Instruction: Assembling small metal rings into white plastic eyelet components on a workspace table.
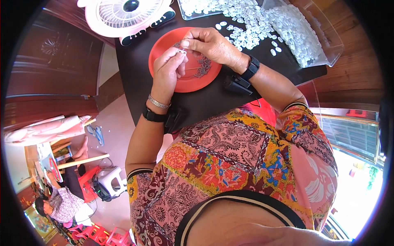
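My left hand (165, 71) pinches a small white plastic piece (182, 52) with round openings, held up over a shallow red basin (197, 85). Close beside it, the thumb and forefinger of my right hand (213, 46) are pressed together; whatever they grip is too small to make out. Small dark grey screw-like pieces (202, 67) lie heaped along the right side of the basin's floor. Part of the basin is hidden beneath both hands.
Many flat white oval pieces (246, 35) are spread over the dark table (135, 74), spilling from a clear bin (328, 49) at the far right. A white fan (127, 16) stands at the far left. Another person (65, 201) sits on the left, beyond a white stool (110, 182).
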Demonstrator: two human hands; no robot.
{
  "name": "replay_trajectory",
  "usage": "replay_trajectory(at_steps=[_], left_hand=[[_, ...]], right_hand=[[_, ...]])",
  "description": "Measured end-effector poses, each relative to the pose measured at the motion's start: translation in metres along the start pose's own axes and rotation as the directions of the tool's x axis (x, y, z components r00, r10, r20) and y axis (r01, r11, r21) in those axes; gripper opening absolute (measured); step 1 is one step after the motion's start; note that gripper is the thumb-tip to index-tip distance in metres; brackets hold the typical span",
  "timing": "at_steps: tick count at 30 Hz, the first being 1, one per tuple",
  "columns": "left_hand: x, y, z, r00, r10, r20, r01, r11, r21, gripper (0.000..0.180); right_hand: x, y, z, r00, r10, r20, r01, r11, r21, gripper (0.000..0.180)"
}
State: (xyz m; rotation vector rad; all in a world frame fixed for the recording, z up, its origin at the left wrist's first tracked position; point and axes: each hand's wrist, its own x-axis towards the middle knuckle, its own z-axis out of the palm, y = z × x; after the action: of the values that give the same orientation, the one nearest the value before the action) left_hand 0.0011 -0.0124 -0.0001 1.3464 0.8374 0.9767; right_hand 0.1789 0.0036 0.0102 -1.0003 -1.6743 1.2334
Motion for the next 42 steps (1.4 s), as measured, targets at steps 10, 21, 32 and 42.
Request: replay_trajectory(at_steps=[10,21,32,42], left_hand=[[0.001,0.000,0.000,1.000,0.003,0.012,-0.004,0.998,0.060,0.023],[-0.002,-0.007,0.005,0.998,0.042,-0.040,-0.040,0.998,0.038,0.022],[0.003,-0.004,0.000,0.996,0.058,-0.064,-0.055,0.997,0.046,0.024],[0.004,-0.001,-0.005,0.996,0.052,-0.073,-0.049,0.998,0.034,0.023]], right_hand=[[0.001,0.006,0.000,0.999,-0.036,0.026,0.037,0.999,-0.024,0.020],[-0.003,-0.005,0.005,0.995,-0.090,0.045,0.094,0.989,-0.113,0.019],[0.011,0.005,-0.043,0.949,-0.196,-0.248,0.105,0.935,-0.339,0.022],[0.019,0.047,-0.106,0.961,-0.212,-0.179,-0.084,0.392,-0.916,0.022]])
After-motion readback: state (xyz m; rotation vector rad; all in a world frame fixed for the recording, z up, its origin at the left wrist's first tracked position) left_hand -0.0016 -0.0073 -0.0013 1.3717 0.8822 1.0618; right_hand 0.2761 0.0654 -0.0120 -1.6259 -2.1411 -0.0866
